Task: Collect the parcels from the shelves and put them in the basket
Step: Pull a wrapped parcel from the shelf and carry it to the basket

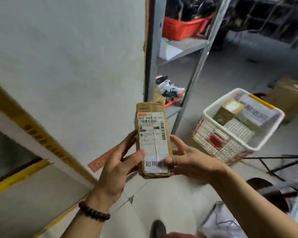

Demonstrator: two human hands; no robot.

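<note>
A long brown cardboard parcel (152,134) with a white shipping label is held upright in front of me. My left hand (118,164) grips its left side, thumb across the label. My right hand (187,158) grips its right side, thumb on the lower front. The white plastic basket (237,143) stands on the floor to the right, apart from the parcel, with several parcels inside. A metal shelf (182,47) rises behind the parcel, holding a white packet (169,50).
A white wall fills the left. A red basket (182,28) sits on an upper shelf level. Black and white bags (169,88) lie on the bottom shelf. A cardboard box (289,93) lies beyond the basket. Black tripod legs (282,164) and bags lie at the right.
</note>
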